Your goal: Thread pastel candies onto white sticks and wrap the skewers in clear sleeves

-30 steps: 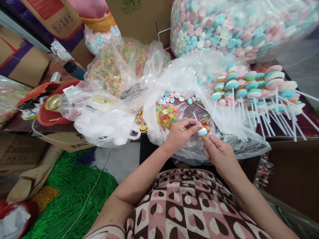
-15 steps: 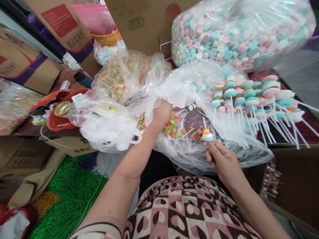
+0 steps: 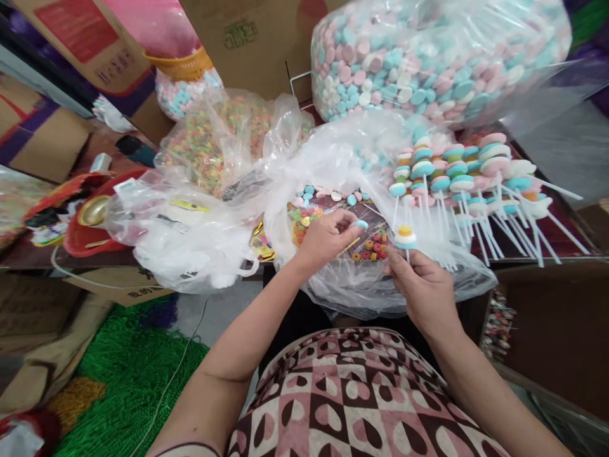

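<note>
Between the thumb and fingertips of my left hand (image 3: 328,238) is a small blue marshmallow (image 3: 361,225). My right hand (image 3: 423,282) pinches a white stick upright from below; the candy skewer (image 3: 406,238) on it carries a blue, a white and an orange piece. The marshmallow is to the left of the skewer, apart from it. Under my hands lie green and yellow gummy rings (image 3: 304,222) and a pile of red and orange gummy rings (image 3: 371,246) on clear plastic. Loose pink, white and blue marshmallows (image 3: 333,194) sit just behind.
Finished-looking marshmallow skewers (image 3: 457,171) are heaped at the right, sticks pointing forward. A big bag of marshmallows (image 3: 428,70) stands behind, a bag of gummy rings (image 3: 214,139) at back left. A red basin (image 3: 76,228) holds a gold bowl (image 3: 94,211). Green strands (image 3: 128,374) cover the floor.
My left hand has come back toward me and right from the loose candies, now with a blue marshmallow in its fingertips. My right hand still holds the skewer. The camera view has shifted slightly.
</note>
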{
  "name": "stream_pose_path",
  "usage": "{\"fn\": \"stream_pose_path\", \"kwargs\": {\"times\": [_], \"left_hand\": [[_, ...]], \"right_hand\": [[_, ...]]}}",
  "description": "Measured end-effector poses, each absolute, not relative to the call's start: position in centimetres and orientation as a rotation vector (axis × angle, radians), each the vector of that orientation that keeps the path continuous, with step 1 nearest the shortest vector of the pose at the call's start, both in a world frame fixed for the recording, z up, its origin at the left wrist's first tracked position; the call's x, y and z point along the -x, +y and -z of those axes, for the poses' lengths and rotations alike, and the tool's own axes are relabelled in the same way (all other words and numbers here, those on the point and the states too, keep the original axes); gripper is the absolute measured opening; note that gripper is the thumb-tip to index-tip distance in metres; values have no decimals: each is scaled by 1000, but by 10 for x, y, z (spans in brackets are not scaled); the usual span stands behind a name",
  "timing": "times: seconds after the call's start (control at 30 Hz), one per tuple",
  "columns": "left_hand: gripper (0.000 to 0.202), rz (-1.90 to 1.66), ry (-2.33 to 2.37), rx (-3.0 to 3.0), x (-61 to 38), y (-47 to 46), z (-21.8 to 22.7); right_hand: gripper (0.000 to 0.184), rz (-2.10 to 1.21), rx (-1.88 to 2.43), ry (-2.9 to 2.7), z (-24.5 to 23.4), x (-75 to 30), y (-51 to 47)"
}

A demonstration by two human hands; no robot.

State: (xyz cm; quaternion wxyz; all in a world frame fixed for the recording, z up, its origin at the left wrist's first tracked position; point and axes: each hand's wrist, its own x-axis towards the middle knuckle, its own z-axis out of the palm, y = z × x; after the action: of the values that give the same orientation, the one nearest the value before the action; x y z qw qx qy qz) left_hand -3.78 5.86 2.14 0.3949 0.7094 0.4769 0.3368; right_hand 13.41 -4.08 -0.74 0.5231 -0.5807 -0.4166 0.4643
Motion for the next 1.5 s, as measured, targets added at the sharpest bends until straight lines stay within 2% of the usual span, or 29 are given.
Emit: {"fn": "stream_pose_path", "kwargs": {"times": [0.17,0.33,0.43,0.83,1.13,1.33,1.5], "left_hand": [[21,-865,1015,-1587,14,19,-11],[35,-850,881,-1113,13,18,-3],[35,-879,911,-979,14,18,-3],[37,-940,937,-976,4,9,-4],[40,-961,906,-882,2,4,-5],[35,-977,919,-938,0,3,-4],[30,-1055,973,-829,8,17,-8]], "right_hand": [[32,-1066,1401,-974,3,-132,-30],[24,-1126,1328,-820,1,-130,-31],[22,-1110,1296,-743,0,-129,-32],[21,-930,1364,-1044,10,-126,-36],[23,-1108,1201,-912,13,-126,-38],[27,-1081,1263,-956,9,-125,-34],[27,-1237,1262,-953,-6,-135,-48]]}}
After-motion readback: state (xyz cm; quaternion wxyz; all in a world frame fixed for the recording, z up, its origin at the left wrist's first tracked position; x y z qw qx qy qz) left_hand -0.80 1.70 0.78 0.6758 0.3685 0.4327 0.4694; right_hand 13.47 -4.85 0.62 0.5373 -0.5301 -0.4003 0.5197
